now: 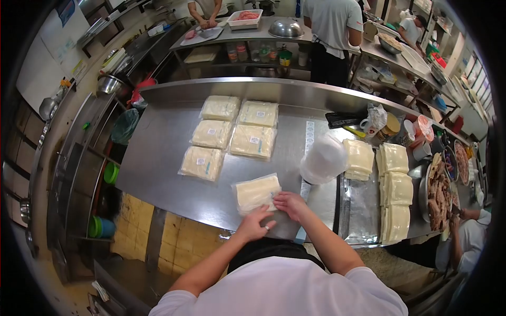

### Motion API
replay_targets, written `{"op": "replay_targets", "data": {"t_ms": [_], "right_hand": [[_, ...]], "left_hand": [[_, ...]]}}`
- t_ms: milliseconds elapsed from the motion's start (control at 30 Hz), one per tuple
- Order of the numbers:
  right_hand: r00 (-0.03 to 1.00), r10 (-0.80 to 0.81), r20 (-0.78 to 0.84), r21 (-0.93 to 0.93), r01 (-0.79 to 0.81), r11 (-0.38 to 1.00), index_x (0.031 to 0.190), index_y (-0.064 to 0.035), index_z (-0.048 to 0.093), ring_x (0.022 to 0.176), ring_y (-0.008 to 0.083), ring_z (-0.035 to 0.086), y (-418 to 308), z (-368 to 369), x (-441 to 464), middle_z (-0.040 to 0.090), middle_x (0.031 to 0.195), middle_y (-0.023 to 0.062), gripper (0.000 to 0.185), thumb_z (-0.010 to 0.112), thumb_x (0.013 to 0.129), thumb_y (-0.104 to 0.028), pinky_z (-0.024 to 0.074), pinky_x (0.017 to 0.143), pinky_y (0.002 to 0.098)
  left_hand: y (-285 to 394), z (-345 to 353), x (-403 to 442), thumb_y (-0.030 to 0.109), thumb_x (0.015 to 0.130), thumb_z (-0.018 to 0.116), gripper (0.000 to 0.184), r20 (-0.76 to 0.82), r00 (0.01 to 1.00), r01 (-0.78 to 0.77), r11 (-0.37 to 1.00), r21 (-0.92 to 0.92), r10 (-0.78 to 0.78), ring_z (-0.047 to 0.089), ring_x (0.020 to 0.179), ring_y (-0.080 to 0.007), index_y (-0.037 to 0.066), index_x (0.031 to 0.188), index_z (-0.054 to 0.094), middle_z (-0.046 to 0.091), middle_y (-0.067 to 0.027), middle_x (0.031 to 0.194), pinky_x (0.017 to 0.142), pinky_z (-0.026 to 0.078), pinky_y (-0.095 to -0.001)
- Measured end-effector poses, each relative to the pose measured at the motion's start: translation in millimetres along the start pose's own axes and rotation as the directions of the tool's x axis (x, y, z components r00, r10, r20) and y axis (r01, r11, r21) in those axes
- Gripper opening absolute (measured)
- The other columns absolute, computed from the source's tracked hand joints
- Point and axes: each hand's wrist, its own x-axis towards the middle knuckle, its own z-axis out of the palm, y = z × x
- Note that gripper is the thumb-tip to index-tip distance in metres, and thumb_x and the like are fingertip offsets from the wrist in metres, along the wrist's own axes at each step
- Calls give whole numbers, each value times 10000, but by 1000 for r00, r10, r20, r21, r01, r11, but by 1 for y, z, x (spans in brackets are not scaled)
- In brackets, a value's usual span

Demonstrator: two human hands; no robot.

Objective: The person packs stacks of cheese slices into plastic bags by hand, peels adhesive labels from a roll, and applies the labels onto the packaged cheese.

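Note:
A clear plastic bag with pale, flat dough sheets (pixel 258 190) inside lies slightly tilted at the front of the steel table. At its lower edge rests my left hand (pixel 255 225), fingers stretched and thumb apart, a ring on one finger. My right hand (pixel 290 205) has its fingers bent over the bag's lower right corner and appears to grip the plastic. Farther back, several filled packets (pixel 211 131) lie in two columns, most with a small white label. Right of the bag are a pile of clear plastic bags (pixel 324 159) and a strip of labels (pixel 309 137).
Stacked dough sheets (pixel 395 189) stand on a metal tray (pixel 358 210) at the right. Beyond it are a large pan of cooked meat (pixel 438 192) and several tubs. A raised steel ledge (pixel 237 87) bounds the table's back. Co-workers stand behind it and at the right.

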Motion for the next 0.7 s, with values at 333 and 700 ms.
{"op": "replay_targets", "data": {"t_ms": [333,700], "right_hand": [[803,-560,-202,-838,154,523,1157,57,572,612,305,664,37,19,50,658,783,176,374,693,878,-161,535,537,413],[984,-138,115,23,137,990,1204,-2,527,704,229,684,-108,185,-31,682,892,134,284,621,945,-73,582,609,372]], "left_hand": [[-53,-20,21,533,875,679,837,100,980,-201,858,472,175,315,1487,-380,36,1498,423,377,-199,1581,1208,234,-551],[-121,-96,55,233,987,648,345,-70,906,349,831,-434,-417,672,1013,-430,17,1254,626,704,-173,1148,867,555,-414]]}}
